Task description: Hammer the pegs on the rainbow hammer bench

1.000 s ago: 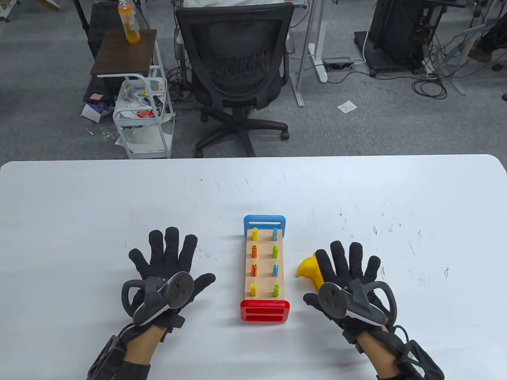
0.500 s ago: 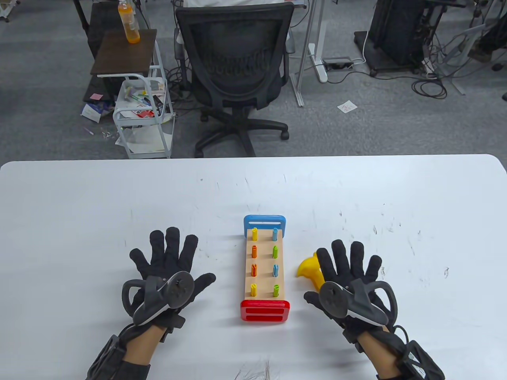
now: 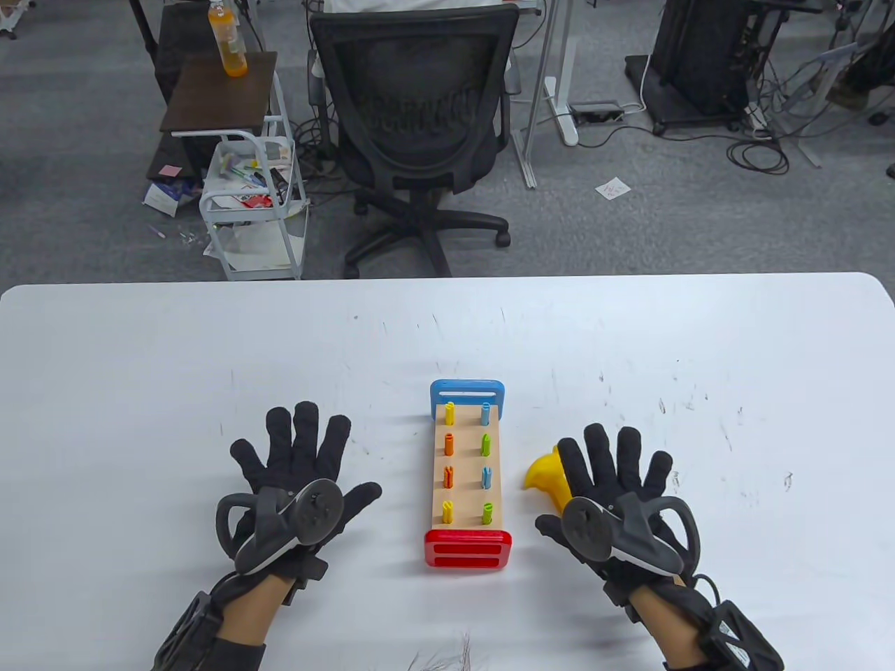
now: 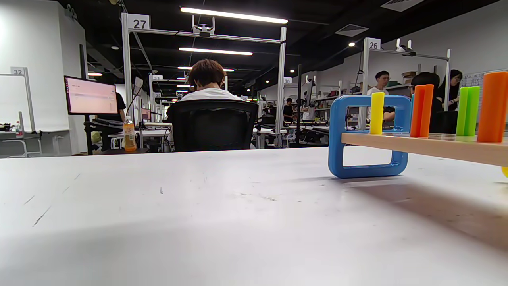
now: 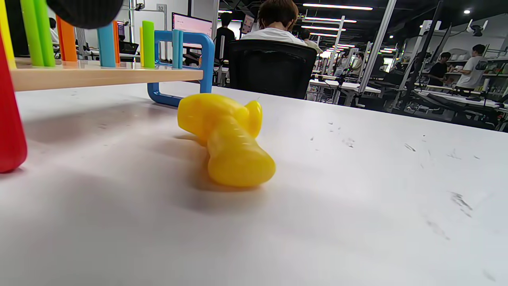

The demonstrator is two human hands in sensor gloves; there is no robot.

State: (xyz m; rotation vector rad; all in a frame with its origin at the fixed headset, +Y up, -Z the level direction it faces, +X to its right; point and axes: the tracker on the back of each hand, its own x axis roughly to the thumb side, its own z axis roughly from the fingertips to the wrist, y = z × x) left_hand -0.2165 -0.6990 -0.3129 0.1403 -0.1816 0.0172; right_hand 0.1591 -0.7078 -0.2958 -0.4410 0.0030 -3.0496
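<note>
The hammer bench is a wooden plank between a blue end and a red end, with several coloured pegs standing up from it. It also shows in the left wrist view and the right wrist view. A yellow toy hammer lies on the table to the bench's right, partly under my right hand; the right wrist view shows it lying free. My right hand is spread flat above it, holding nothing. My left hand is spread flat on the table left of the bench, empty.
The white table stretches far and wide around the bench. Beyond its far edge stand a black office chair and a small cart on the floor.
</note>
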